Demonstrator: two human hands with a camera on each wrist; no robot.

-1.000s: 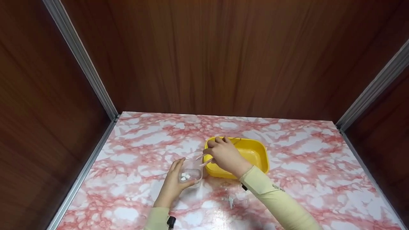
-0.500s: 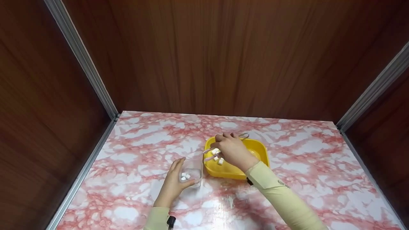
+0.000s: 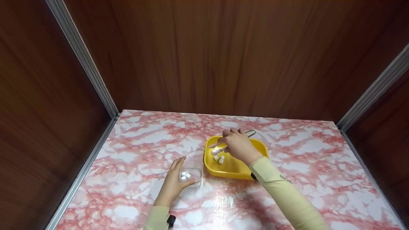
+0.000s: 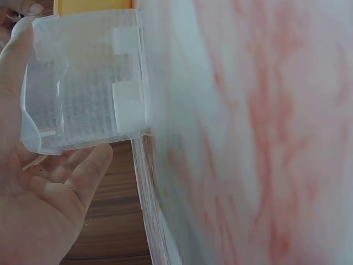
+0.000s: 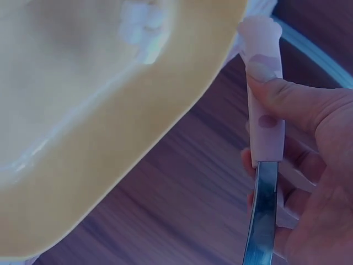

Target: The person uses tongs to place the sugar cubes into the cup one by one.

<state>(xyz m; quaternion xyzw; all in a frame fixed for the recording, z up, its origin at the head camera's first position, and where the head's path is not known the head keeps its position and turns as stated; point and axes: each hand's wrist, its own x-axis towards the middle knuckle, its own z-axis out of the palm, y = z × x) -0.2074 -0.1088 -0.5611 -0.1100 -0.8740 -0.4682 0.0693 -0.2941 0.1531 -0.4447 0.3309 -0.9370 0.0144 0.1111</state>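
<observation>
Right hand (image 3: 238, 146) gripping pink-tipped tongs (image 5: 267, 143), left hand (image 3: 173, 181) curled round a clear plastic container (image 4: 83, 72).
The tongs' arms stand apart over the yellow basin (image 3: 228, 175); I'd call this lining up, the next move wanting a gentle squeeze. Plain white, blocky cubes (image 3: 221, 160) lie at its left end; similar ones (image 3: 185, 175) sit in the container, just left.

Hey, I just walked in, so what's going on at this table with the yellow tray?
A person's left hand holds a clear container on the table, beside the yellow tray. Their right hand grips tongs, with the tips over the tray. A few small white cubes are in the container and more white pieces lie in the tray. Whether the tongs hold one is unclear.
</observation>
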